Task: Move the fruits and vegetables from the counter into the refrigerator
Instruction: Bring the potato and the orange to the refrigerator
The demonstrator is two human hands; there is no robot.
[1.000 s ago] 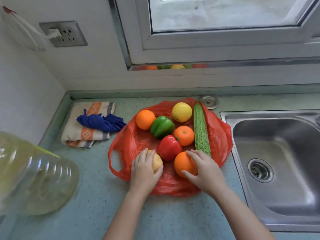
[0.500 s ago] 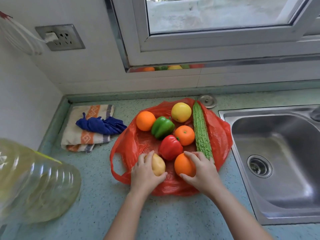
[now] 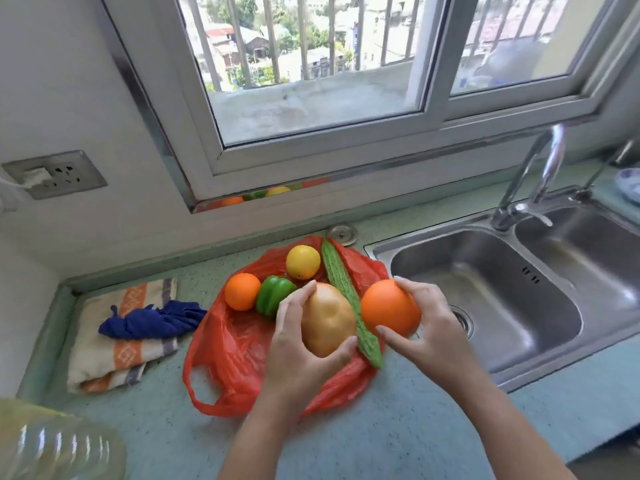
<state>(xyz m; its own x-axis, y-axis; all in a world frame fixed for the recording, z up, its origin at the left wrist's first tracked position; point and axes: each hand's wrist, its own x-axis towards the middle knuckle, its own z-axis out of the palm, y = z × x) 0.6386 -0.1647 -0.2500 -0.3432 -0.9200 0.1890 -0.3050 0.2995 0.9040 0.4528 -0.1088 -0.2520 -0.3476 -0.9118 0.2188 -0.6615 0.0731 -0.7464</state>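
My left hand grips a tan potato, lifted above the red plastic bag on the counter. My right hand holds an orange, raised beside the potato. On the bag lie another orange, a green bell pepper, a yellow lemon and a long bitter gourd. The lifted potato and my hands hide the bag's middle.
A double steel sink with a tap lies to the right. A folded towel with a blue cloth sits on the left. A clear plastic bottle is at the lower left. The window is behind.
Both hands have lifted off the bag, the left with the potato and the right with the orange. The view has tilted up, showing the window and the tap.
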